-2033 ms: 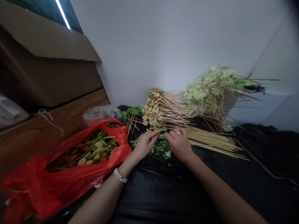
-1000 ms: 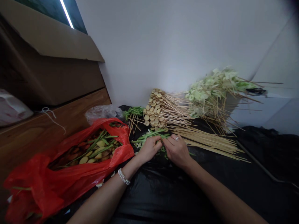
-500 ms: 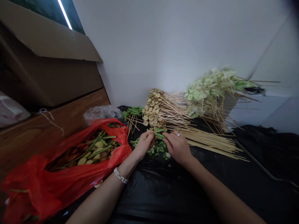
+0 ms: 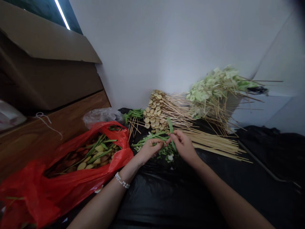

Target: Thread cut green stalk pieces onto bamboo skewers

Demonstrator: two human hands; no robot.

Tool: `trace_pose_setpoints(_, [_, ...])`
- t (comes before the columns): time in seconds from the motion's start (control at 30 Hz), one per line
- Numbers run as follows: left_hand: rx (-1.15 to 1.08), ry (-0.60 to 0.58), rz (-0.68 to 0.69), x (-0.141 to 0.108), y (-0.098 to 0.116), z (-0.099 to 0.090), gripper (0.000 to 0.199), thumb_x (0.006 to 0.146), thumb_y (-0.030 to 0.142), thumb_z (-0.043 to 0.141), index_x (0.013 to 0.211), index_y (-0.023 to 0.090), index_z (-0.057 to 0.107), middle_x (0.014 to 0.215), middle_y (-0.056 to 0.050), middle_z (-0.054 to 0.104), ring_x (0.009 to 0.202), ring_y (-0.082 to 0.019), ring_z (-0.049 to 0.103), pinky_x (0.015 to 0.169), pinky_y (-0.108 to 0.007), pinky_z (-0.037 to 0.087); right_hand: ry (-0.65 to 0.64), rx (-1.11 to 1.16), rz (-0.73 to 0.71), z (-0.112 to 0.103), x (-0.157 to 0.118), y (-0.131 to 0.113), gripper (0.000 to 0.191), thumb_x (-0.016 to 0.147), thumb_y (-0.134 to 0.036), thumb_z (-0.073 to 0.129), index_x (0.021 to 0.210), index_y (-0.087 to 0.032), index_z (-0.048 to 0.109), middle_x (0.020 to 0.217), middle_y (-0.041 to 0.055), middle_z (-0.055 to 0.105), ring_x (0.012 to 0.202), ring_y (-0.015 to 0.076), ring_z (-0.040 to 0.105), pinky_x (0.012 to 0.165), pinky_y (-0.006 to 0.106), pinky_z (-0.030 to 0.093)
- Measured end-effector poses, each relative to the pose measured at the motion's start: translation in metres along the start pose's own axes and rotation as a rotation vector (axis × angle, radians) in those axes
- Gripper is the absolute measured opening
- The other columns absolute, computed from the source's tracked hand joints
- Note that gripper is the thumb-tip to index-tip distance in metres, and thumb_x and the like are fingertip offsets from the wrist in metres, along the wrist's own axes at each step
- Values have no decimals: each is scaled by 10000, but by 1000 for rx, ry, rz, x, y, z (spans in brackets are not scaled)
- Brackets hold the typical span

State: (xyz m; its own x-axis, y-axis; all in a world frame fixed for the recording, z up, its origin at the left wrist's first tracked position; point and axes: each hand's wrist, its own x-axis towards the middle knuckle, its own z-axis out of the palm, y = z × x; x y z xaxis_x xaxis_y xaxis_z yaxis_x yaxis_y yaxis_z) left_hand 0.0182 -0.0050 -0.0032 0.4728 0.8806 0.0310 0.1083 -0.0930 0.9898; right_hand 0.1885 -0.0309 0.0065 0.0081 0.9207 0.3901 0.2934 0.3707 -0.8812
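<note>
My right hand (image 4: 183, 144) grips a long green bean (image 4: 171, 125) that stands up steeply between thumb and fingers. My left hand (image 4: 152, 149) is pinched close beside it, its fingertips near those of the right; what it holds is too small to make out. Below and behind both hands lies a heap of cut green pieces (image 4: 164, 152) with a few longer beans, on black plastic (image 4: 162, 194). Just beyond are skewered potato slices (image 4: 155, 109), their sticks pointing right. Loose bare skewers (image 4: 216, 143) lie right of my right hand.
A red plastic bag (image 4: 83, 190) of sliced potatoes and green stalks lies at left. Behind it are a clear bag (image 4: 102, 116) and a cardboard box (image 4: 52, 76). Skewered green beans (image 4: 133, 114) lie near the wall. Cabbage skewers (image 4: 214, 86) are piled at back right.
The bean in my right hand has turned from nearly flat to upright. My left hand has shifted slightly right and down. The view has moved a little.
</note>
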Motion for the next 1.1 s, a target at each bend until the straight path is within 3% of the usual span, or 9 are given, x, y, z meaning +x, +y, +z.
trace_pose_setpoints(0.1, [78, 97, 95, 1, 0, -4, 330, 702, 308, 709, 995, 156, 712, 715, -13, 625, 595, -102, 501, 535, -204, 365, 16, 273, 119, -2, 4, 2, 273, 864, -477, 520, 950, -221, 481, 717, -7, 693, 482, 105, 520, 454, 210, 393])
trace_pose_setpoints(0.17, [43, 85, 43, 2, -1, -5, 336, 723, 370, 698, 985, 161, 720, 609, 8, 577, 525, -95, 459, 488, -203, 331, 28, 346, 128, -2, 6, 2, 309, 835, -495, 560, 939, -224, 455, 725, -5, 695, 480, 101, 527, 441, 204, 404])
trace_pose_setpoints(0.27, [-16, -4, -78, 0, -4, -3, 383, 758, 493, 645, 921, 157, 726, 450, 64, 389, 392, -61, 284, 396, -199, 184, 51, 368, 99, 0, 6, 2, 318, 824, -494, 579, 920, -226, 438, 761, 9, 707, 525, 109, 570, 462, 210, 444])
trace_pose_setpoints(0.4, [-45, -85, -91, -3, -4, 3, 407, 701, 490, 710, 918, 146, 709, 473, 66, 416, 384, -45, 255, 387, -202, 127, 57, 368, 79, 3, 6, 3, 308, 828, -489, 573, 910, -229, 432, 787, 17, 707, 579, 127, 610, 476, 221, 465])
trace_pose_setpoints(0.53, [-80, -40, -63, -3, -2, 3, 401, 710, 510, 694, 863, 139, 697, 467, 71, 398, 386, -44, 264, 394, -199, 137, 21, 324, 87, 3, 5, 6, 300, 826, -481, 565, 935, -220, 467, 803, 20, 690, 608, 145, 622, 484, 240, 465])
trace_pose_setpoints(0.63, [-50, 73, 4, 1, -3, -3, 397, 758, 514, 642, 877, 139, 690, 469, 73, 391, 392, -50, 273, 405, -197, 175, 9, 91, 64, 2, 2, 7, 235, 869, -444, 511, 889, -211, 540, 727, 7, 663, 577, 144, 596, 494, 250, 440])
trace_pose_setpoints(0.73, [130, 188, 146, 5, -5, -9, 344, 817, 454, 591, 876, 132, 697, 588, 17, 559, 497, -84, 432, 493, -203, 321, 65, -347, -118, 1, -4, 4, 268, 924, -367, 460, 765, -199, 596, 659, 14, 634, 599, 151, 569, 596, 283, 438])
trace_pose_setpoints(0.93, [471, 175, 386, 3, -4, -7, 219, 871, 303, 532, 878, 149, 688, 869, -59, 690, 817, -184, 594, 781, -286, 432, 79, -975, -643, 5, -9, -1, 277, 916, -190, 494, 1174, -187, 598, 1139, 118, 634, 1128, 256, 479, 931, 419, 319])
trace_pose_setpoints(1.1, [550, 128, 432, 1, -2, -5, 222, 893, 267, 495, 928, 172, 693, 893, -65, 700, 832, -191, 611, 784, -297, 444, -17, -1098, -681, 4, -7, 1, 188, 933, -183, 465, 969, -183, 649, 844, 59, 647, 965, 215, 493, 964, 418, 260])
